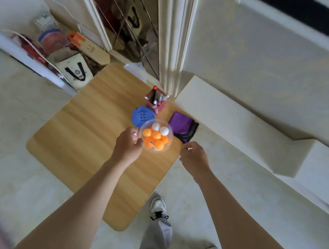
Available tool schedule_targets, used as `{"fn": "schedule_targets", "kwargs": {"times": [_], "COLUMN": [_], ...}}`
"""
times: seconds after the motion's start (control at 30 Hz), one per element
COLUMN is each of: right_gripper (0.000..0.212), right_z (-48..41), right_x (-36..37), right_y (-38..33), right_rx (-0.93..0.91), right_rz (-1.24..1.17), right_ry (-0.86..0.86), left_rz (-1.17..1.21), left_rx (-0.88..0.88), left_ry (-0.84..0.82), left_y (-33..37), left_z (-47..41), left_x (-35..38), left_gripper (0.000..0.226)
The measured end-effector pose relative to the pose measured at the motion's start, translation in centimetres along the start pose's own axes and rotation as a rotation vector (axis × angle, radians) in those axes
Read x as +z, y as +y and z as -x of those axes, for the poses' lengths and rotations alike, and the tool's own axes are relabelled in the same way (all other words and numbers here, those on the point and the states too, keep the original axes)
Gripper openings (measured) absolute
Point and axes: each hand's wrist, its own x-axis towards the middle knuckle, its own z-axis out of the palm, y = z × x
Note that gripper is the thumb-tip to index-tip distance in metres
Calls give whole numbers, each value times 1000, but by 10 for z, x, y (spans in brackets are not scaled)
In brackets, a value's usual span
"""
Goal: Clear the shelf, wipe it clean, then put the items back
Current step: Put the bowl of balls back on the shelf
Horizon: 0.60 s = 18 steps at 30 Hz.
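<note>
A clear plastic bowl (pixel 169 133) of orange and white ping-pong balls sits over the wooden table (pixel 87 124). My left hand (pixel 128 145) grips the bowl's left rim with curled fingers. My right hand (pixel 193 156) hovers just right of the bowl with fingers loosely curled, holding nothing that I can see. Behind the bowl lie a blue round lid-like disc (pixel 142 115) and a red pen holder (pixel 157 102) full of markers. A folded purple cloth (pixel 181 126) lies at the table's right edge, against the white shelf (pixel 227 116).
The white stepped shelf unit runs along the right side. Bags and clutter (pixel 75 72) stand on the floor beyond the table's far left corner, beside a glass-door cabinet (pixel 130 27). My feet in white sneakers (pixel 158 207) stand at the table's near right corner.
</note>
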Motion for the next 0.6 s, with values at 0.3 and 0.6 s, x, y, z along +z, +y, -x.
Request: {"fn": "schedule_targets", "kwargs": {"times": [0.3, 0.6], "right_gripper": [64, 49], "right_z": [-91, -109], "right_x": [65, 85], "right_y": [16, 23], "right_rx": [79, 13], "right_rz": [32, 42], "right_ry": [-94, -64], "left_rz": [45, 198], "left_rx": [-134, -147], "left_ry": [-86, -42], "left_y": [-42, -49], "left_z": [-69, -75], "left_x": [53, 63], "left_gripper": [45, 32]}}
